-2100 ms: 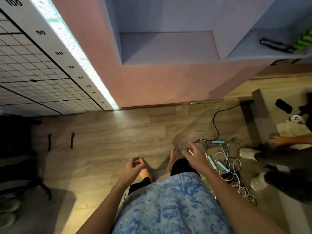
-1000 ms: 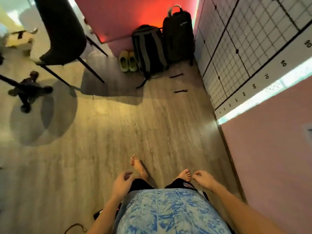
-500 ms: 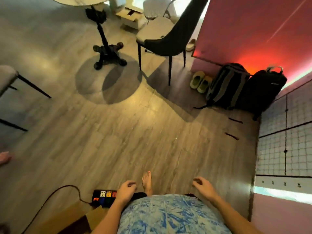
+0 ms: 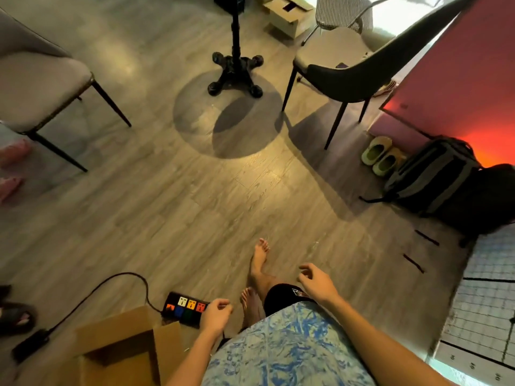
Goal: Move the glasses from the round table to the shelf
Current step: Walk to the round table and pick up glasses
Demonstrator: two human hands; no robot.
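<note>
Wooden floor (image 4: 167,204), bare hands empty, table pedestal (image 4: 235,68)

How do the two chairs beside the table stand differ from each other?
The chair on the left is pale grey all over and cut off by the frame edge; the chair on the right has a dark shell back around a pale seat and shows more fully. The right one stands nearer the pedestal base. Both have thin, dark, splayed legs.
</note>
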